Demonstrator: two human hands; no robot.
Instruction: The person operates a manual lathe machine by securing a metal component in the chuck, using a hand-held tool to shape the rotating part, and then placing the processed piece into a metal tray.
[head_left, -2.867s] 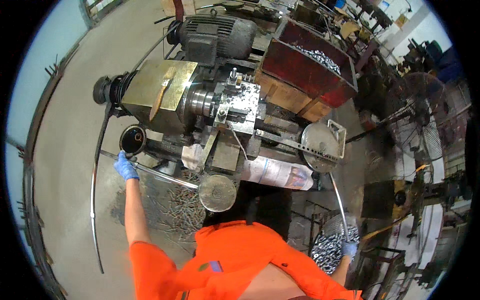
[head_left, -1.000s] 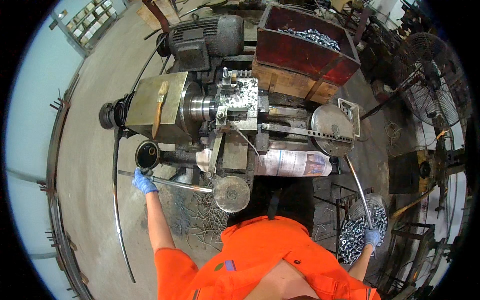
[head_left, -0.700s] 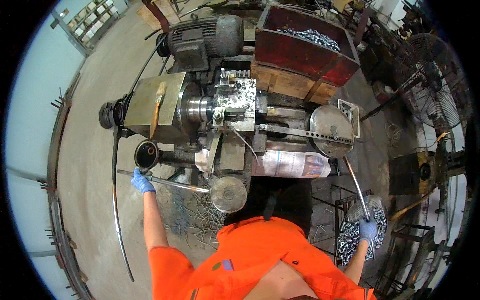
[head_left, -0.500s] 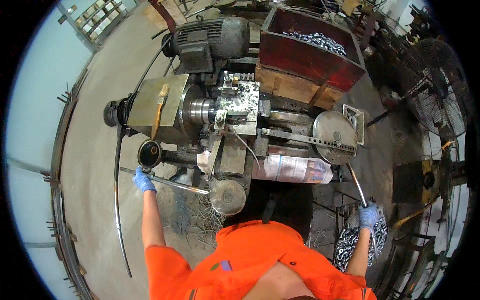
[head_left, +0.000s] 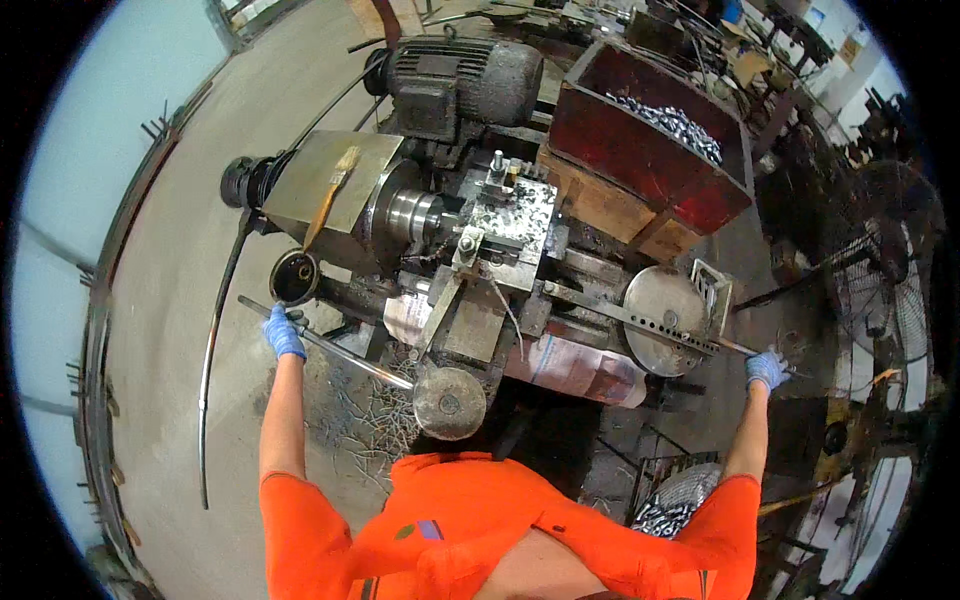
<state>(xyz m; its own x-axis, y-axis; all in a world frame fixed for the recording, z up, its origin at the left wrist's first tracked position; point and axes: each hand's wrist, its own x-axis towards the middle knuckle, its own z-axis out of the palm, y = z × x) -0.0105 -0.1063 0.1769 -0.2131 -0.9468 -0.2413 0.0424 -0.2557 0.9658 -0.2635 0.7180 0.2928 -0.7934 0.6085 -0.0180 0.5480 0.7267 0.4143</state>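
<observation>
In the middle stands an oily lathe (head_left: 505, 230) with a shiny spindle collar (head_left: 412, 217). My left hand (head_left: 285, 332), in a blue glove, is closed around a long metal bar (head_left: 355, 362) that runs to a small round disc (head_left: 450, 403) at the lathe's near side. Just beyond that hand is a round black cup (head_left: 295, 277). At the right, my gloved right hand (head_left: 767, 370) grips the outer end of a lever (head_left: 738, 347), which sticks out from beneath a large round plate (head_left: 665, 318). A perforated metal strip (head_left: 630, 318) reaches across this plate.
A wooden-handled brush (head_left: 332, 198) lies on the headstock cover. Behind are a motor (head_left: 465, 85) and a red bin (head_left: 650, 150) of small metal parts. More parts fill a basket (head_left: 680, 500) near my right elbow. A fan (head_left: 880, 260) stands far right; metal shavings (head_left: 375, 420) litter the floor.
My right hand has swung the lever away from me and outward, lifting off from above the parts basket. My left hand keeps its grip on the bar. The whole view has tilted.
</observation>
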